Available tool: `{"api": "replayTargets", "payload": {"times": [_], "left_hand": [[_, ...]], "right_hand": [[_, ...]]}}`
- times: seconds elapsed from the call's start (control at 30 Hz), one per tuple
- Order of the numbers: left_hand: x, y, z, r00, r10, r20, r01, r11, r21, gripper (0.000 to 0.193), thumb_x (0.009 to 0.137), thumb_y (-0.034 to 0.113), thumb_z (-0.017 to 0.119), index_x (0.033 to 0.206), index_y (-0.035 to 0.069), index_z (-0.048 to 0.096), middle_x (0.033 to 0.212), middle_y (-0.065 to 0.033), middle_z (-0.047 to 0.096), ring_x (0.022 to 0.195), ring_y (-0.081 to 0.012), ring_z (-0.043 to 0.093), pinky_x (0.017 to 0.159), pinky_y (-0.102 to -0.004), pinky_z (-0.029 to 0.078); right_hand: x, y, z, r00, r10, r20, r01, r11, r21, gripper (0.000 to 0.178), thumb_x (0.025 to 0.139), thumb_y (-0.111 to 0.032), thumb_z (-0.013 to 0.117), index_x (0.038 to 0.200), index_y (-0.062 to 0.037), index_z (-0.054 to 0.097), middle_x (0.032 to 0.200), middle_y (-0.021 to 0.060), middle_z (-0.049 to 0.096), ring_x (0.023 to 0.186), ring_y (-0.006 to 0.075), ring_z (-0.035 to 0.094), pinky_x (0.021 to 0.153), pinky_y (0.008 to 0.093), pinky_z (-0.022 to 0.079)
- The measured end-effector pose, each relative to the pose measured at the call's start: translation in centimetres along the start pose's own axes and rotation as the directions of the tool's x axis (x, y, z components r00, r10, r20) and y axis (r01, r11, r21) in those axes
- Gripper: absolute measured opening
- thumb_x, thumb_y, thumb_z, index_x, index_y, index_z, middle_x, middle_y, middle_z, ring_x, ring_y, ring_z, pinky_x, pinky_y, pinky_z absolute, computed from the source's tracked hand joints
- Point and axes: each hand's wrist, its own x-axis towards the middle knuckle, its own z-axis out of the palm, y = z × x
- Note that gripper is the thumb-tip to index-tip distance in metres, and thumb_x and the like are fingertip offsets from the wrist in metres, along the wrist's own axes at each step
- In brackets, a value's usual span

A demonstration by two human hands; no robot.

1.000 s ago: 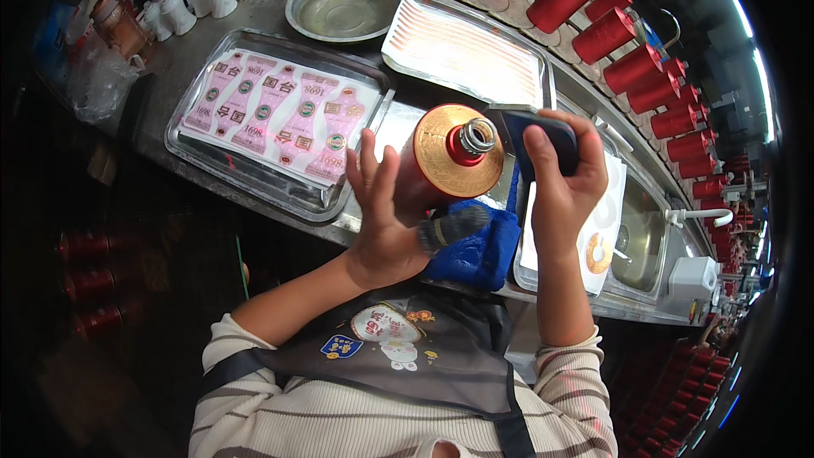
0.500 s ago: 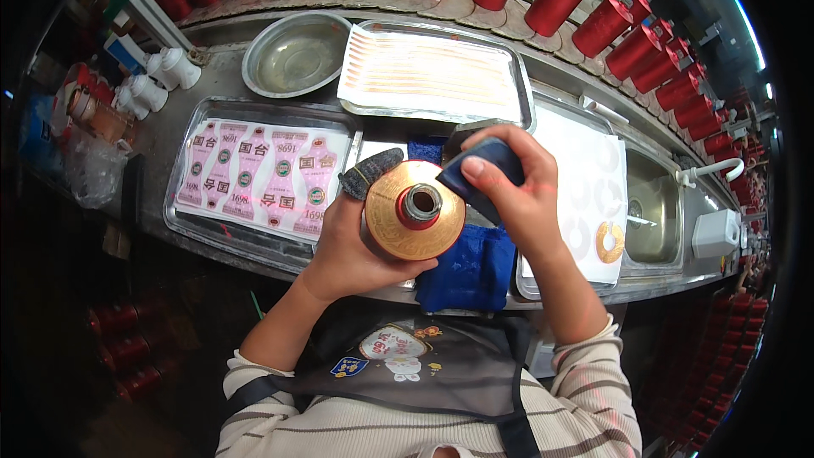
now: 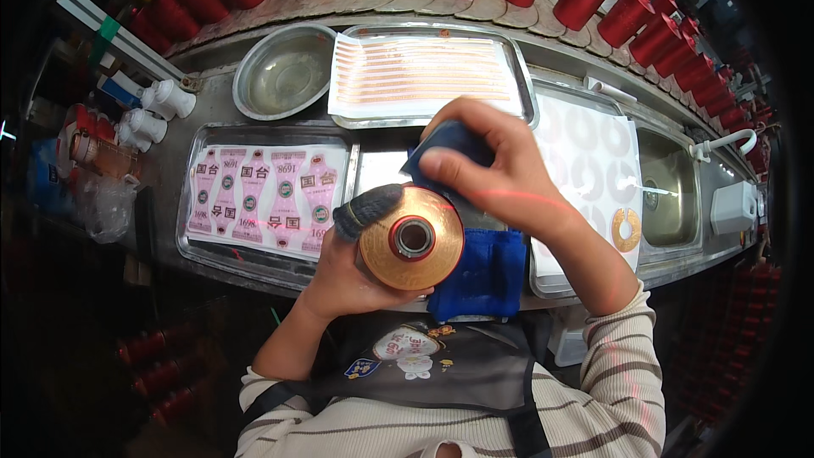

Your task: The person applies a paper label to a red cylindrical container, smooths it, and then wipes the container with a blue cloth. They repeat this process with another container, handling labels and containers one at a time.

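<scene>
The pink-label tray [image 3: 280, 135] lies left of the gold-topped bottle [image 3: 413, 268], held roughly upright in the curled grip of the left hand [image 3: 343, 276]; just beyond the bottle, the right hand [image 3: 498, 163] pinches a dark-blue pad [image 3: 460, 146].

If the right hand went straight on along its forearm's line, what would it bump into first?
Probably the striped sheet on the metal tray beyond. The right hand, holding a dark blue pad, might pass above it; depth is unclear.
</scene>
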Motion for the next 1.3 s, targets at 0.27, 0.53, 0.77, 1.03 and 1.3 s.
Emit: {"api": "replayTargets", "payload": {"times": [0.27, 0.53, 0.77, 1.03, 1.3], "left_hand": [[-2.0, -2.5, 4.4, 0.954, 0.037, -0.297, -0.025, 0.999, 0.044, 0.091, 0.062, 0.020, 0.095, 0.135, 0.005, 0.044, 0.127, -0.0168, 0.057, 0.114, -0.0304, 0.061, 0.098, -0.0410, 0.050], [-1.2, -5.0, 5.5, 0.938, 0.156, -0.309, -0.134, 0.987, 0.090, 0.088, 0.066, 0.024, 0.093, 0.135, 0.003, 0.042, 0.125, -0.0189, 0.055, 0.112, -0.0330, 0.060, 0.096, -0.0423, 0.048], [-1.1, -2.7, 5.0, 0.887, 0.266, -0.378, -0.167, 0.947, 0.275, 0.089, 0.067, 0.025, 0.091, 0.137, 0.001, 0.041, 0.128, -0.0190, 0.054, 0.117, -0.0325, 0.058, 0.101, -0.0412, 0.047], [1.6, 5.9, 4.9, 0.991, -0.097, -0.095, 0.071, 0.966, -0.247, 0.086, 0.076, 0.026, 0.086, 0.137, 0.001, 0.031, 0.123, -0.0170, 0.058, 0.109, -0.0224, 0.062, 0.093, -0.0372, 0.052], [3.3, -0.5, 9.5, 0.934, -0.350, 0.068, 0.355, 0.933, -0.063, 0.099, 0.074, 0.053, 0.080, 0.130, -0.009, 0.026, 0.108, -0.0280, 0.064, 0.102, -0.0344, 0.068, 0.089, -0.0373, 0.054]], "right_hand": [[-10.1, 0.3, 3.0, 0.717, -0.697, -0.018, 0.582, 0.612, -0.536, 0.030, 0.064, -0.003, 0.077, 0.093, -0.0070, 0.073, 0.082, 0.0043, 0.061, 0.078, 0.0220, 0.059, 0.065, 0.0352, 0.046], [-9.9, 1.0, 6.0, 0.611, -0.791, -0.036, 0.616, 0.503, -0.606, 0.045, 0.056, 0.005, 0.075, 0.099, -0.0064, 0.074, 0.082, 0.0072, 0.061, 0.077, 0.0286, 0.059, 0.067, 0.0361, 0.050], [-13.5, 0.9, 3.2, 0.906, -0.151, -0.396, 0.222, 0.965, 0.142, 0.024, 0.079, 0.000, 0.073, 0.103, -0.0013, 0.067, 0.090, 0.0054, 0.064, 0.078, 0.0114, 0.059, 0.072, 0.0261, 0.049], [-20.6, 6.3, 0.6, 0.970, 0.166, -0.175, -0.170, 0.985, -0.009, 0.067, 0.073, -0.028, 0.085, 0.127, 0.0011, 0.057, 0.101, 0.0076, 0.065, 0.073, 0.0073, 0.057, 0.060, 0.0220, 0.043], [-21.0, 7.4, 2.1, 0.999, 0.034, -0.018, -0.039, 0.829, -0.558, 0.117, 0.063, -0.036, 0.088, 0.153, 0.0017, 0.024, 0.098, 0.0187, 0.055, 0.081, 0.0329, 0.062, 0.065, 0.0385, 0.053]]}}
